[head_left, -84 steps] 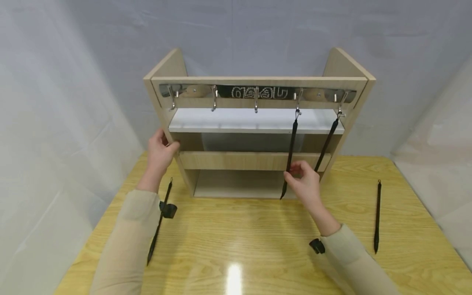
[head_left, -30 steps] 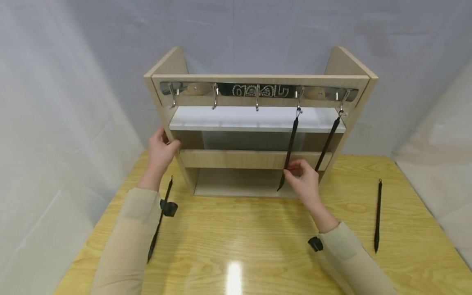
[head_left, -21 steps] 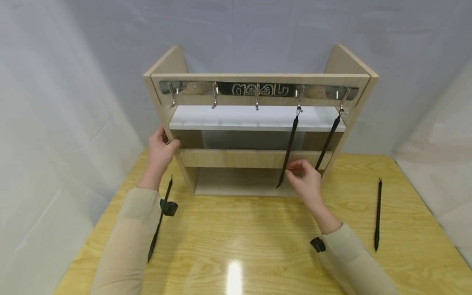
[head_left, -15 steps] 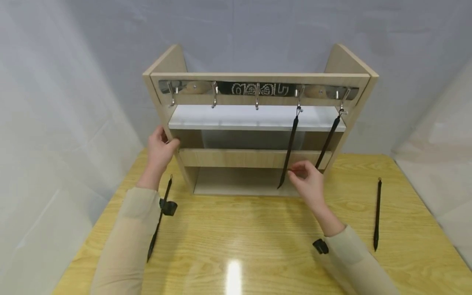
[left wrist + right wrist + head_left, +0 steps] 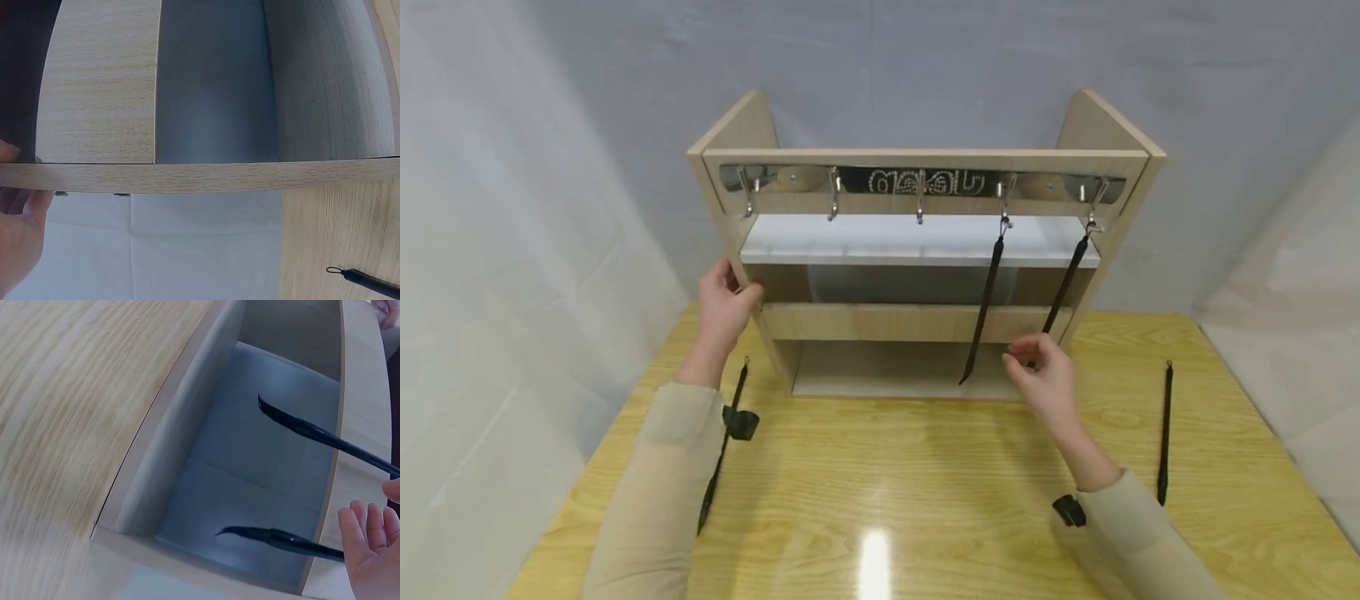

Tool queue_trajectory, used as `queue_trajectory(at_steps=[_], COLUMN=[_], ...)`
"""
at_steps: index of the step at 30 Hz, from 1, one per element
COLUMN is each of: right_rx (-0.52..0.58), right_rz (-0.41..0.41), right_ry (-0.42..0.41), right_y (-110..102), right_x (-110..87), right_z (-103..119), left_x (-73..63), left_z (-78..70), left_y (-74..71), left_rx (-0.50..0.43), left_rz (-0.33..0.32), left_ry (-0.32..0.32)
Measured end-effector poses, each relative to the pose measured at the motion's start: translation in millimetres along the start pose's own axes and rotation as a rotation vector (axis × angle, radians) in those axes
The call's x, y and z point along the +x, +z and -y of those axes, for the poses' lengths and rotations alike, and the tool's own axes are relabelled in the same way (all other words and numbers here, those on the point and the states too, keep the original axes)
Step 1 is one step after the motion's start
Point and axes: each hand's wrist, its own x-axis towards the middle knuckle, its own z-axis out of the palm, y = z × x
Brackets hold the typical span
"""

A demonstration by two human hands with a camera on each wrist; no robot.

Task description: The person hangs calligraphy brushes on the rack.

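Two slender brushes hang from curved metal hooks.

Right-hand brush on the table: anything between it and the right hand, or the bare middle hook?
Between the right hand and the table brush, only bare tabletop shows. Toward the middle hook, the straight line in the head view crosses both hanging brushes.
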Motion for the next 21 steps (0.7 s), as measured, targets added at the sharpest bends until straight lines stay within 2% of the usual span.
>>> queue_trajectory(at_steps=[15,21], right_rx=[-0.026,-0.073], right_rz=[-0.039,-0.047], right_ry=[0.002,0.003], right_y=[-16.9,-24.0], right_x=[-4.1,-4.5], right_z=[-4.1,-7.9], left_x=[-0.6,-0.2], left_z=[-1.5,-1.7], left_y=[-0.6,-0.5], left_rx=[-0.004,-0.003], left_rz=[-0.005,-0.008], left_ry=[0.003,0.011])
